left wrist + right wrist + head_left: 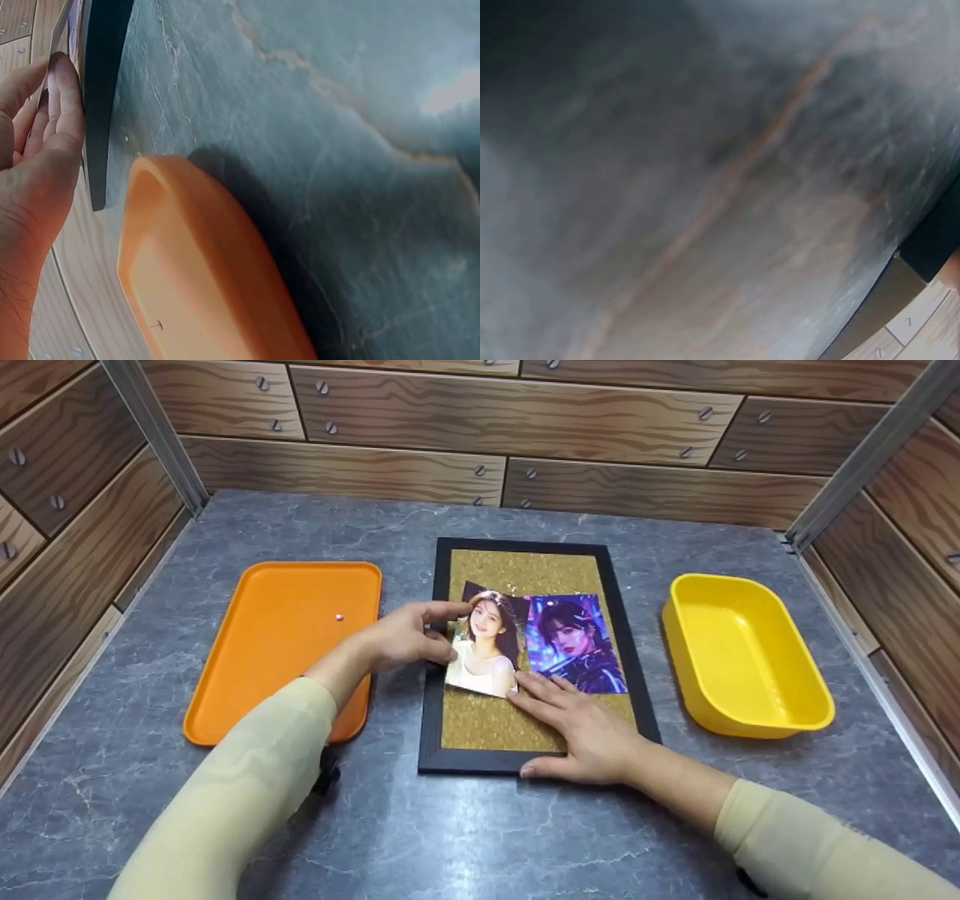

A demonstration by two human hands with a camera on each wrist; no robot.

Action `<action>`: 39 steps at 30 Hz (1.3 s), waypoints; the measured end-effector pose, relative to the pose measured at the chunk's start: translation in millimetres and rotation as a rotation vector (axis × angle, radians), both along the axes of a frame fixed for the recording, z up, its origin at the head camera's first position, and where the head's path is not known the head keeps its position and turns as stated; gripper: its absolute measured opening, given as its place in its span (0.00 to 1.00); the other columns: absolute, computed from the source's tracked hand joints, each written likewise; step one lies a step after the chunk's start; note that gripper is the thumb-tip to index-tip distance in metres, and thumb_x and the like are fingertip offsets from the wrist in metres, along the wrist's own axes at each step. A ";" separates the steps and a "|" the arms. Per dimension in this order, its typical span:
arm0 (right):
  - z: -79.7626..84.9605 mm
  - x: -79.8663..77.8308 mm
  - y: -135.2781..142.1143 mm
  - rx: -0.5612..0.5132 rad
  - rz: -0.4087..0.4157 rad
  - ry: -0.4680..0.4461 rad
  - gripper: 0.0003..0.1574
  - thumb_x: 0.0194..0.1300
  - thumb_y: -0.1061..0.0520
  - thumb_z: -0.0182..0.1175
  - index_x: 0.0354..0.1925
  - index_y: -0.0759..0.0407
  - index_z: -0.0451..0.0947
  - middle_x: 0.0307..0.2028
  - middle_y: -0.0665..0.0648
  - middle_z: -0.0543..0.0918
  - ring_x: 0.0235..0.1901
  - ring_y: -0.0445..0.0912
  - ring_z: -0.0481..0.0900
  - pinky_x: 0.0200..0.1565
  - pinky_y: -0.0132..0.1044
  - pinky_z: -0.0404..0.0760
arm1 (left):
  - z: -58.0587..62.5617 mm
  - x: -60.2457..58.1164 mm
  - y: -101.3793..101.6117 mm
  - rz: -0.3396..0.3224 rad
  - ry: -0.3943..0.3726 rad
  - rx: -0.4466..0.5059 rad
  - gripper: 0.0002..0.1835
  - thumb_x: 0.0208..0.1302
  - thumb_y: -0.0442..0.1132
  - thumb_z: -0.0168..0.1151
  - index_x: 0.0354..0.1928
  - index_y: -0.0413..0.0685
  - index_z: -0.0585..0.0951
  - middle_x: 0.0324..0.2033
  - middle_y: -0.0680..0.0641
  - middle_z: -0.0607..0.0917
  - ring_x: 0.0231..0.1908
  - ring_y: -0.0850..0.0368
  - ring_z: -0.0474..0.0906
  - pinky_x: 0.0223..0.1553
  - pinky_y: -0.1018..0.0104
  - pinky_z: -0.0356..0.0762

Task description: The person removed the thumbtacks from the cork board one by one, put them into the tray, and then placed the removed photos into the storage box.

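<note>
A cork board [480, 727] with a black frame lies in the middle of the table. My left hand [405, 636] pinches the left edge of a photo [487, 660] of a person in a white top; the left wrist view shows this photo [58, 34] between thumb and fingers, tilted up off the cork. Right beside it, a purple-blue picture [577, 649] of a dark-haired figure lies on the board. My right hand [592, 735] rests spread over the board's lower part, fingertips at the photo's lower right corner and thumb on the front frame strip.
At left lies an orange tray [277, 660] with a small pin [340, 617] on it. To the right stands a yellow tub [742, 652]. Wood-patterned walls [420, 416] enclose the grey marbled table [465, 840] at the back and sides.
</note>
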State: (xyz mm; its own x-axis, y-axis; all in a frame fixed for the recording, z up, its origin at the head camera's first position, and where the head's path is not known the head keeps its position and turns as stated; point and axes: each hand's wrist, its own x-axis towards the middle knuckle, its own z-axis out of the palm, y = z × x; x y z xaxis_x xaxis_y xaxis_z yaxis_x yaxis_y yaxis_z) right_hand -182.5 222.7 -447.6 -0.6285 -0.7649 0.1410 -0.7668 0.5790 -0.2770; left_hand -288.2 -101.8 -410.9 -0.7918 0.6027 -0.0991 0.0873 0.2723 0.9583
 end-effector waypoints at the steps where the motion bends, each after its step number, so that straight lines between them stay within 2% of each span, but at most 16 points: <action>1: -0.2 -0.1 -0.1 -0.001 0.001 0.003 0.63 0.65 0.20 0.61 0.83 0.53 0.59 0.83 0.58 0.55 0.81 0.57 0.53 0.78 0.59 0.54 | -0.1 0.2 -0.2 0.000 0.002 -0.001 0.44 0.60 0.25 0.70 0.80 0.45 0.68 0.75 0.44 0.73 0.41 0.56 0.78 0.47 0.68 0.81; 15: 1.1 0.5 -1.5 0.032 -0.018 -0.032 0.64 0.66 0.19 0.59 0.84 0.50 0.57 0.84 0.55 0.52 0.82 0.53 0.50 0.79 0.56 0.51 | 1.1 1.3 -0.9 0.015 0.023 -0.034 0.43 0.61 0.25 0.70 0.79 0.46 0.70 0.75 0.45 0.72 0.56 0.49 0.76 0.52 0.65 0.81; 25: 0.1 0.9 -2.1 0.022 -0.015 -0.022 0.63 0.65 0.19 0.60 0.84 0.50 0.57 0.84 0.56 0.53 0.82 0.53 0.51 0.79 0.56 0.52 | 1.5 2.7 -2.2 0.022 0.039 -0.052 0.43 0.61 0.26 0.70 0.79 0.46 0.69 0.75 0.44 0.72 0.59 0.49 0.76 0.54 0.63 0.81; 34: -1.2 1.2 -1.8 0.016 -0.020 -0.017 0.63 0.65 0.18 0.60 0.84 0.49 0.59 0.84 0.56 0.53 0.82 0.53 0.52 0.79 0.56 0.53 | -0.5 3.7 -1.0 0.037 0.006 -0.016 0.43 0.61 0.25 0.69 0.79 0.46 0.69 0.74 0.43 0.74 0.56 0.49 0.77 0.53 0.64 0.81; 39: -0.1 0.5 0.3 0.014 -0.026 -0.018 0.63 0.65 0.18 0.61 0.84 0.49 0.58 0.84 0.56 0.54 0.82 0.53 0.52 0.79 0.56 0.53 | 3.4 0.6 -5.8 0.060 -0.003 -0.013 0.43 0.63 0.26 0.69 0.80 0.48 0.68 0.76 0.43 0.69 0.46 0.52 0.80 0.51 0.64 0.82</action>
State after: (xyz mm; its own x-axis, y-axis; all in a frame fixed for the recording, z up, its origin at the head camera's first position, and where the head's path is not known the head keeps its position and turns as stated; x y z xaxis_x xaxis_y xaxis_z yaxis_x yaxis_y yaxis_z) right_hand -182.0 223.0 -447.7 -0.6503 -0.7502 0.1192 -0.7467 0.6024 -0.2821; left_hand -287.6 -107.6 -407.4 -0.8260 0.5531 -0.1090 0.0678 0.2894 0.9548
